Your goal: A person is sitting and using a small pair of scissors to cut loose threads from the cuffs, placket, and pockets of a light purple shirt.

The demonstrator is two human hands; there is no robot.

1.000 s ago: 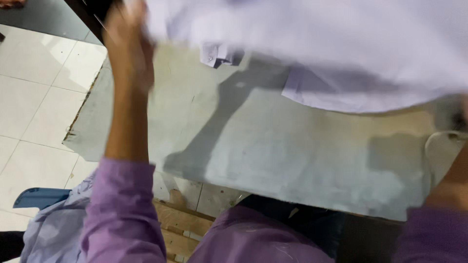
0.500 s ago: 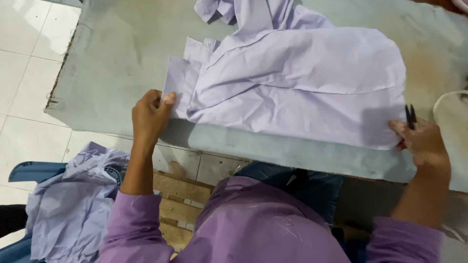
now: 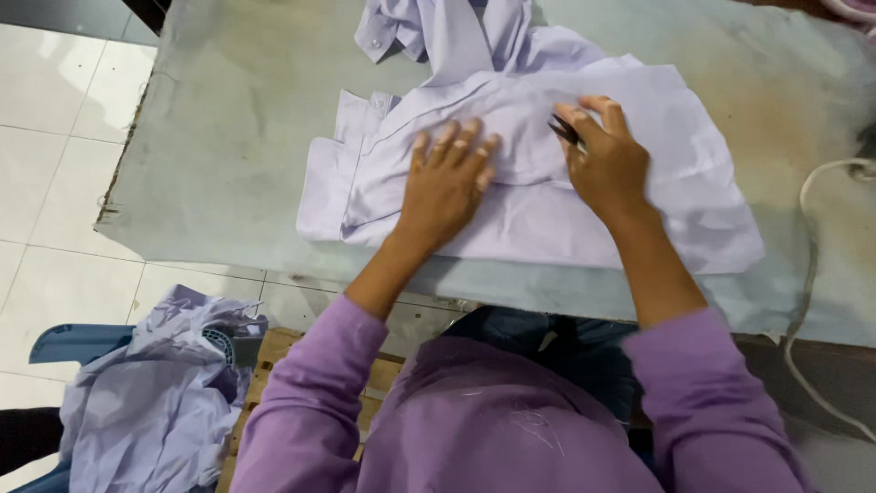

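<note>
A pale lilac shirt (image 3: 693,173) lies spread on a grey-green worktable (image 3: 228,137), its collar and cuffs toward the far side. My left hand (image 3: 447,178) rests flat on the shirt's middle with fingers apart. My right hand (image 3: 607,160) presses on the cloth just to the right and holds a small dark thread snip (image 3: 566,131) between thumb and fingers. Both of my sleeves are purple.
A heap of similar lilac garments (image 3: 155,393) lies on a blue chair (image 3: 68,342) at lower left. A white cable (image 3: 808,274) hangs over the table's right edge. White tiled floor (image 3: 46,137) lies to the left. A wooden pallet (image 3: 274,351) sits under me.
A second ago the shirt was lifted in the air; it then dropped onto the table. My hands moved from its near edge corners inward onto its middle.
</note>
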